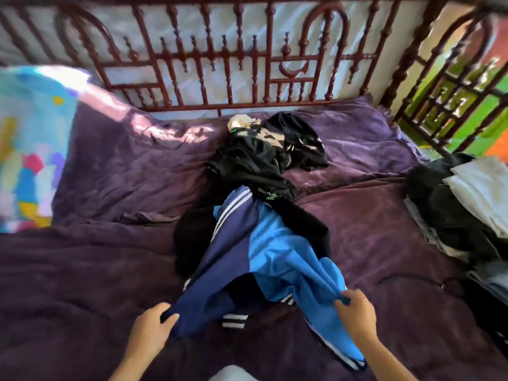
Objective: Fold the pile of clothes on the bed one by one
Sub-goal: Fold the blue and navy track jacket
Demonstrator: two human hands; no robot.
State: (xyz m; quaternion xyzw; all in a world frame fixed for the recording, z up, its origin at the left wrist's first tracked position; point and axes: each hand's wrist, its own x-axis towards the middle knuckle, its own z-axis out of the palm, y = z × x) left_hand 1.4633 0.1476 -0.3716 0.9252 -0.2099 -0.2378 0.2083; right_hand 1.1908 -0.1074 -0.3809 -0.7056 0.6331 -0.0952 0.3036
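The blue-and-navy garment (261, 251) with white stripes lies mid-bed, long axis running from the near edge up toward the headboard (220, 59). Left hand (149, 327) pinches its navy corner, right hand (357, 312) grips the light-blue corner. It overlaps the dark clothes pile (261, 158). Folded stack (467, 204) sits at the bed's (96, 270) right edge.
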